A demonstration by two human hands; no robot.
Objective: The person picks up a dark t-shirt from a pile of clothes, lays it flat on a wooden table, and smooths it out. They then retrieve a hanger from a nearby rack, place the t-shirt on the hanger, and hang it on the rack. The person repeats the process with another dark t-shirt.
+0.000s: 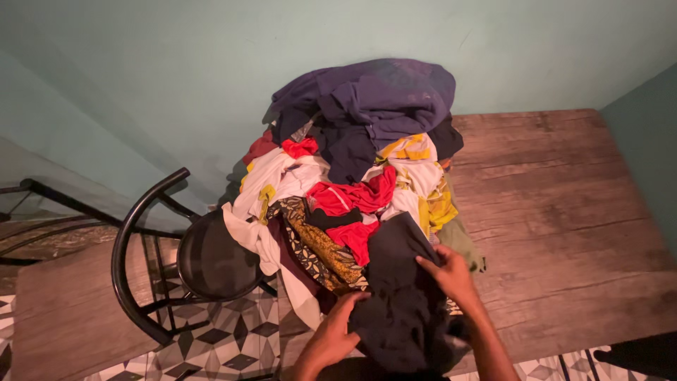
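A tall heap of mixed clothes (pixel 352 162) lies on a wooden table (pixel 564 212): dark blue pieces on top, then white, red, yellow and patterned ones. At the heap's near edge hangs a black garment (pixel 398 296). My left hand (pixel 335 335) grips its lower left side. My right hand (pixel 451 275) presses on its upper right part, fingers spread over the cloth.
A black metal chair (pixel 204 261) with a round seat stands to the left of the heap, over a tiled patterned floor (pixel 233 346). Another wooden surface (pixel 63 317) lies at the lower left. A pale green wall (pixel 176 70) rises behind the table.
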